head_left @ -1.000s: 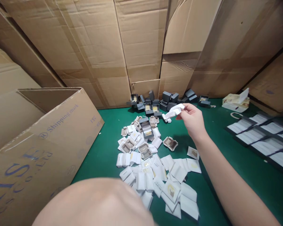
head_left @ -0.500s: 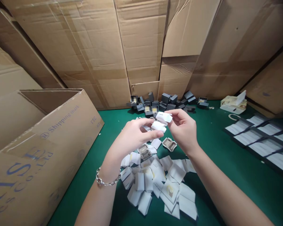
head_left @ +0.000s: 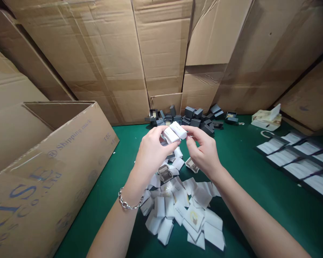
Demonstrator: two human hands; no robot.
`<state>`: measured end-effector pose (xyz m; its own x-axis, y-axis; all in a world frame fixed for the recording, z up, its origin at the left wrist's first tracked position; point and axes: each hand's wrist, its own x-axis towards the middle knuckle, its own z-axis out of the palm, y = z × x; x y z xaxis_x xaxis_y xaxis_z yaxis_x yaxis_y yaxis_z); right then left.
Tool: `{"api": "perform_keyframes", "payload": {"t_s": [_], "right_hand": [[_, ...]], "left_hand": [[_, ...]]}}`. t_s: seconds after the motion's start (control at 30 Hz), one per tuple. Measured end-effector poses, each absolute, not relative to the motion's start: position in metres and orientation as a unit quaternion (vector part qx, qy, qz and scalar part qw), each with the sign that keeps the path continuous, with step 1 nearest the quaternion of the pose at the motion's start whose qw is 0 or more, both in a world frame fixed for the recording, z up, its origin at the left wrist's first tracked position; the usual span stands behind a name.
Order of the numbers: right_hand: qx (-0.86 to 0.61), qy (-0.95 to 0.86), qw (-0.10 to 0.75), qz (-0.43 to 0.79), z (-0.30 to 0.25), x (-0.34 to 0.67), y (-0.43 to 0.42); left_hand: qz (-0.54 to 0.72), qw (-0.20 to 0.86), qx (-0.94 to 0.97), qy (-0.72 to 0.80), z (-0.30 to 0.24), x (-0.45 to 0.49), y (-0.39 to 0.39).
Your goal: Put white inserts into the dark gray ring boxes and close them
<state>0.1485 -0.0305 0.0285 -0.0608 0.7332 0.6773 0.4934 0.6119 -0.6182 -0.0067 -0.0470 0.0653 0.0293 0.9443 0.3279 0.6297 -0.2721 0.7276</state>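
Note:
My left hand [head_left: 154, 145] is closed around a small white folded packet [head_left: 171, 135] with faint print, held above the pile. A second white packet [head_left: 178, 130] lies against it on the right, with the fingertips of my right hand [head_left: 203, 145] pinched at its right end. Below my hands, a loose heap of white paper packets [head_left: 196, 216] covers the green table [head_left: 242, 179]; some carry a yellowish print. Among them sit a grey-beige open insert [head_left: 165, 173] and another such insert [head_left: 191, 165], partly hidden by my right hand.
Several small dark boxes [head_left: 195, 122], some open, are piled against the cardboard wall [head_left: 165, 53]. A large open carton [head_left: 78, 172] stands left. At the right are a tissue pack [head_left: 266, 120] and a black divided tray [head_left: 279, 137] with white packets in its compartments.
Both hands have moved slightly left, and the two white packets have been turned so their printed faces show side by side. The right hand's fingers have shifted to the packet's right end.

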Motion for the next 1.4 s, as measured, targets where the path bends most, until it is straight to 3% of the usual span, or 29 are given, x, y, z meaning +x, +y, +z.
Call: {"api": "perform_keyframes", "payload": {"t_s": [0.43,0.67,0.9,1.07,1.23,1.4], "right_hand": [[-0.529,-0.720,0.421,0.158,0.041,0.148,-0.038],[-0.567,-0.693,0.404,0.187,0.043,0.148,-0.039],[-0.575,-0.682,0.410,0.191,0.045,0.148,-0.040],[-0.577,-0.685,0.409,0.173,0.046,0.152,-0.039],[-0.572,-0.700,0.406,0.135,0.049,0.160,-0.035],[-0.492,-0.785,0.371,0.061,0.050,0.166,-0.034]], "left_hand": [[0.393,0.005,0.754,0.527,0.048,0.000,-0.041],[0.401,-0.142,0.776,0.466,0.035,0.006,-0.036],[0.431,-0.163,0.781,0.422,0.031,0.010,-0.034],[0.427,-0.019,0.809,0.404,0.039,0.004,-0.036],[0.396,0.315,0.741,0.442,0.050,-0.011,-0.039],[0.466,0.571,0.537,0.410,0.050,-0.009,-0.031]]}}
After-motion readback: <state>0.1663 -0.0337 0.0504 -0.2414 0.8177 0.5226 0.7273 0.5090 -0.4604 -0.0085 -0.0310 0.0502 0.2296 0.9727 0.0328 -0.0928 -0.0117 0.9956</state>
